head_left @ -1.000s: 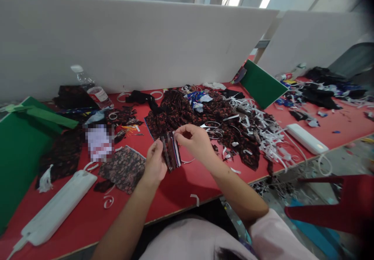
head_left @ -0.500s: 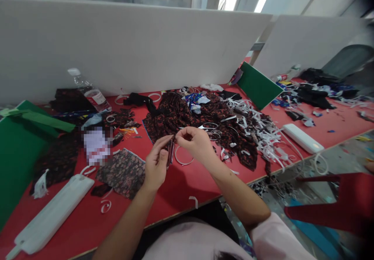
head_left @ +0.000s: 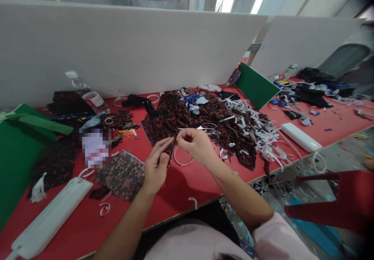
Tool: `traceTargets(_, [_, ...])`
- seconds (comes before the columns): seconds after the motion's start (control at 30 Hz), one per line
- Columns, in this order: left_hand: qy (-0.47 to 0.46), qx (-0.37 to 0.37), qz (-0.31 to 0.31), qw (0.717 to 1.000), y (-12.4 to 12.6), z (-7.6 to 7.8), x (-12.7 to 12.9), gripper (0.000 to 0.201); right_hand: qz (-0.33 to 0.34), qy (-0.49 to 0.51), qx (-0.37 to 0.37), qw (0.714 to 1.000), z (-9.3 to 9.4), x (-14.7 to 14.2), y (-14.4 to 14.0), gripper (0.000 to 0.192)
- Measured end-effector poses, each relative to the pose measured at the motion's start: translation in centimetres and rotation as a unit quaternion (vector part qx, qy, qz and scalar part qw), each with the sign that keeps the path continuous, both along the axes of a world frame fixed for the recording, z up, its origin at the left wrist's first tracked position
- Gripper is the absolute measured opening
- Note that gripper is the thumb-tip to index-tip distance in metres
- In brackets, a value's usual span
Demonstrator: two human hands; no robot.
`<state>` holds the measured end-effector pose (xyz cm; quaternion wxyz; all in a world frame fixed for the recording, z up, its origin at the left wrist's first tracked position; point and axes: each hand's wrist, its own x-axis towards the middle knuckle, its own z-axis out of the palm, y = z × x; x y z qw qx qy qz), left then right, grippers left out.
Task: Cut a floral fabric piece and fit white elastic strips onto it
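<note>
My left hand (head_left: pixel 156 168) is closed around a small dark folded piece of fabric (head_left: pixel 171 151), held upright above the red table. At the top edge of that fabric, the fingertips of my right hand (head_left: pixel 196 143) are pinched together. Whatever sits between those fingertips is too small to make out. Behind my hands lies a heap of dark floral fabric (head_left: pixel 163 115), with scissors (head_left: pixel 208 126) resting on it just past my right hand. A coiled white strip (head_left: pixel 182 162) is on the table below. Left of my left hand lies a flat floral fabric piece (head_left: pixel 121 176).
White strip scraps (head_left: pixel 270 147) pile up on the right. A long white case (head_left: pixel 54 217) lies at left, another white box (head_left: pixel 300 137) at right. A plastic bottle (head_left: pixel 95 100) leans near the white partition (head_left: pixel 131 53). Green boards (head_left: pixel 257 86) stand on both sides; a red stool (head_left: pixel 347 201) is at right.
The view has shifted slightly. The held fabric looks narrower, turned more edge-on or pressed together; both hands keep nearly the same grip and place.
</note>
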<state>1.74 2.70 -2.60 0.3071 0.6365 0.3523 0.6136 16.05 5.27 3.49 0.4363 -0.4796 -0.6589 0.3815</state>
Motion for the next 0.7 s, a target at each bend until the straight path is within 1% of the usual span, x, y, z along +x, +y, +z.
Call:
traceTargets(0.17, [-0.092,-0.059,0.001,0.994,0.0,-0.1,0.7,0.041,-0.001,0.015,-0.008,1.0,0.0,-0.1,0.0,0.009])
traceTargets(0.23, [-0.138,-0.092,-0.002,0.986,0.0,-0.2,0.9,0.042,0.001,0.021,-0.017,1.0,0.0,-0.1,0.0,0.01])
traceTargets(0.3, [-0.192,-0.135,-0.01,0.972,0.0,-0.5,1.0,0.041,0.002,0.019,-0.029,0.999,0.0,-0.1,0.1,0.011])
traceTargets(0.37, [-0.254,-0.183,-0.026,0.949,0.0,-0.6,1.1,0.037,-0.002,0.008,-0.028,1.0,-0.1,-0.2,0.0,0.011])
traceTargets(0.4, [-0.285,-0.207,-0.033,0.935,0.1,-0.7,1.1,0.033,-0.01,-0.002,-0.015,1.0,-0.2,-0.3,-0.1,0.011])
traceTargets(0.5, [-0.361,-0.277,-0.033,0.89,0.2,-0.3,1.3,0.03,-0.045,-0.05,0.065,0.996,-0.4,-0.5,-0.2,0.009])
traceTargets(0.57, [-0.391,-0.318,-0.03,0.863,0.2,0.2,1.4,0.033,-0.051,-0.077,0.111,0.99,-0.5,-0.5,-0.2,0.007])
traceTargets(0.6, [-0.397,-0.341,-0.039,0.851,0.3,0.4,1.3,0.034,-0.046,-0.083,0.121,0.988,-0.5,-0.5,-0.1,0.007])
traceTargets(0.67, [-0.392,-0.389,-0.081,0.83,0.4,0.8,1.0,0.035,-0.025,-0.072,0.11,0.991,-0.6,-0.1,0.2,0.01])
traceTargets(0.7, [-0.383,-0.411,-0.109,0.82,0.5,0.9,0.8,0.036,-0.005,-0.057,0.084,0.995,-0.7,0.1,0.4,0.011])
